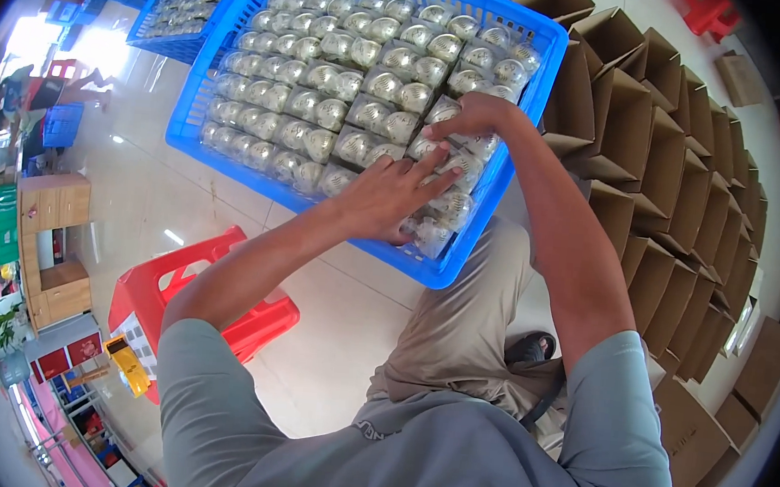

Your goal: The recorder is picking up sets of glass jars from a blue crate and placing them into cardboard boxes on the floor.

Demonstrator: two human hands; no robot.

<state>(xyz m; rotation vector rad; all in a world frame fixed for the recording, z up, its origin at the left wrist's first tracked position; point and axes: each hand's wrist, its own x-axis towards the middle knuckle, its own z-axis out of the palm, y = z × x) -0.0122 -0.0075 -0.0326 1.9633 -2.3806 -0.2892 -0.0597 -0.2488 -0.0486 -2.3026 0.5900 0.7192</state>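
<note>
- Clear packs of round silvery pieces: rows in blue crate, directly under both hands.
- Left hand: fingers spread over packs.
- Right hand: just beyond, bent; cannot tell whether pinching.
- Red stool: on floor, left.

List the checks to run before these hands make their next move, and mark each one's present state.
1. Left hand on the clear packs, fingers spread: ok.
2. Right hand at the packs along the right side of the blue crate: ok.
3. Firm hold on a single pack: cannot tell; the fingers hide the contact.
4. Crate supported from below: cannot tell; its underside is out of sight.
5. Brown cartons beside the crate open at the top: ok, those nearest it.
</note>
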